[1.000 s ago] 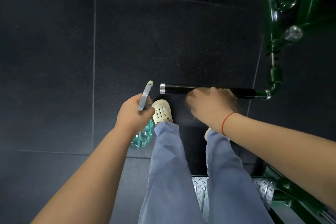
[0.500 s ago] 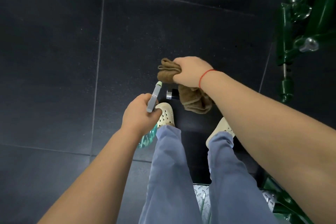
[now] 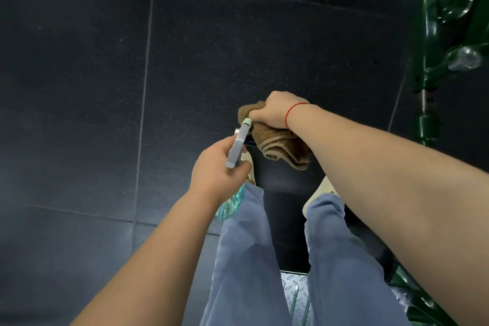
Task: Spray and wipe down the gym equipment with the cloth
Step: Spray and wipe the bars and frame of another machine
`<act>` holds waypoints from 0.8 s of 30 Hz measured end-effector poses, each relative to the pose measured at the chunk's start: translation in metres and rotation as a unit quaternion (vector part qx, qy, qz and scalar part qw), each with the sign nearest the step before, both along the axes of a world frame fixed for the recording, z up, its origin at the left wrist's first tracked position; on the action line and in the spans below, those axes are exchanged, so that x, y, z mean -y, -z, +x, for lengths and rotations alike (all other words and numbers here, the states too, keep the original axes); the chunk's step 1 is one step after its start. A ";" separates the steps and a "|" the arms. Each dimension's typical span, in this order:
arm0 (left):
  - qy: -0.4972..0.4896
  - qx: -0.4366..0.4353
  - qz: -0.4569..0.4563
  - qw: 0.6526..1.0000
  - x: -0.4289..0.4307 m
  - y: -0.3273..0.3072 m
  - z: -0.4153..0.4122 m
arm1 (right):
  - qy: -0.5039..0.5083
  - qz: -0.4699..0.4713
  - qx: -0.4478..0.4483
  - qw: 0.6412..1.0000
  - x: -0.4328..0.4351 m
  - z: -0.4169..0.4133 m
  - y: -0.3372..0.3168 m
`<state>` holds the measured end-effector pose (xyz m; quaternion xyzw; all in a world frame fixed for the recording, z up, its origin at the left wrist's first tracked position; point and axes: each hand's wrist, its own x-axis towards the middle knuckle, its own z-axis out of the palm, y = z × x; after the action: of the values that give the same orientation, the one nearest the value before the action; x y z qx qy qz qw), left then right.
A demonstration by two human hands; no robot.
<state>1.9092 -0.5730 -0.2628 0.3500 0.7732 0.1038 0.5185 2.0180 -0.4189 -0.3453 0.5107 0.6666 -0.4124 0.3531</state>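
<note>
Fingers (image 3: 258, 117) of my right hand (image 3: 275, 111) clamp the brown cloth (image 3: 280, 147) over the bar (image 3: 238, 131) to wipe it, while my left hand (image 3: 215, 176), just beside, grips the spray bottle (image 3: 236, 146) ready.

No text, label, brand, number or sign can be read anywhere in the frame. The part of the spray bottle (image 3: 236, 147) that shows at centre carries no legible print. The same holds for the cloth (image 3: 280, 145) just to its right.
</note>
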 end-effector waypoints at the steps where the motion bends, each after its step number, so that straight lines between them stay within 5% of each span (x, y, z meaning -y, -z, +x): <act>1: -0.002 -0.002 -0.003 1.000 0.001 0.000 0.000 | 0.005 -0.010 0.007 1.000 -0.002 0.003 -0.001; 10: -0.017 -0.028 -0.015 0.999 -0.006 -0.004 0.005 | 0.010 -0.021 0.060 0.998 -0.017 0.074 -0.015; 17: -0.064 -0.020 -0.012 0.998 -0.012 -0.003 0.013 | 0.003 0.089 0.086 0.992 -0.005 0.141 -0.049; 24: -0.083 -0.031 -0.025 0.996 -0.014 0.002 0.021 | 0.124 0.252 0.038 0.959 0.052 0.170 -0.087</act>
<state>1.9301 -0.5594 -0.2652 0.2745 0.8179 0.1166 0.4921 2.1876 -0.4704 -0.2579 0.6768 0.6667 -0.2521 0.1842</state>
